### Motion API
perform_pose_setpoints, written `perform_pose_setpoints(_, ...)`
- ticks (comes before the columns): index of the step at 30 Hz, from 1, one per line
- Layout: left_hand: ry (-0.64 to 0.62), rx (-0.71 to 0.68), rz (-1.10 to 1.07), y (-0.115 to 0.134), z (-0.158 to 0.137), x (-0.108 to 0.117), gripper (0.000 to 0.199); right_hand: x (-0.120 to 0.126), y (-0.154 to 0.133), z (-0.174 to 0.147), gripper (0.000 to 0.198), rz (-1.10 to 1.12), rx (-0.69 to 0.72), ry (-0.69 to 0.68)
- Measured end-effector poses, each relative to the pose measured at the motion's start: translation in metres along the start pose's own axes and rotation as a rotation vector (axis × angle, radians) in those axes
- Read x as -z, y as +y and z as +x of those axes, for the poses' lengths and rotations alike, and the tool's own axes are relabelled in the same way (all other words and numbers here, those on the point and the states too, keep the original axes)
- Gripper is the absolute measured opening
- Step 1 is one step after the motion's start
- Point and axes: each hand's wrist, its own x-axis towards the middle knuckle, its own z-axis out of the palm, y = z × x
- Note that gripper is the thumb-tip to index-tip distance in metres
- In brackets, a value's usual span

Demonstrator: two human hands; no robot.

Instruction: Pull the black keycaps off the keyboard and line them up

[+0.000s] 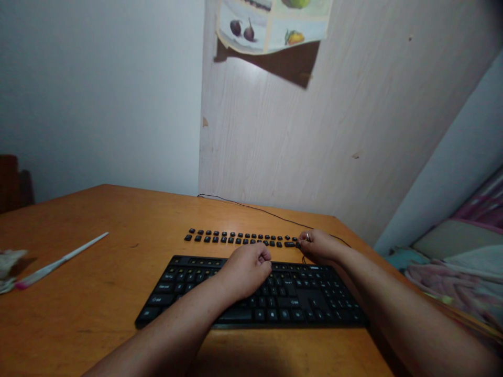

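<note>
A black keyboard (314, 301) lies on the wooden table in front of me, with some keys off its upper rows. Behind it, loose black keycaps (215, 240) stand in two rows. Over the keyboard's upper middle, my left hand (247, 269) is closed, fingers curled in; what it holds, if anything, is hidden. My right hand (316, 244), wearing a ring, reaches the right end of the rows. Its fingertips pinch a small keycap (297, 245) beside a wider keycap (290, 244).
A white stick-like object with a pink end (66, 259) lies at the left of the table (118, 209), near a crumpled pale item (10, 267). A thin black cable (255, 208) runs along the back. Fabric (440, 277) is piled beyond the right edge.
</note>
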Motion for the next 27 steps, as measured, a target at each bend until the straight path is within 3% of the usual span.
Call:
perform_pose_setpoints(10,-0.002,0.001,-0.006,-0.001,0.001,0.001,0.015,0.002,0.024,0.004,0.023,-0.017,-0.006,0.077)
perform_pose_setpoints(22,-0.023,-0.028,0.030,0.002,0.001,0.003,0.015,0.008,0.041,-0.037,0.024,0.008,-0.100,0.075)
perform_pose_setpoints(27,-0.021,-0.083,0.142,0.001,0.000,0.008,0.020,0.012,0.047,-0.051,0.024,0.043,-0.118,0.106)
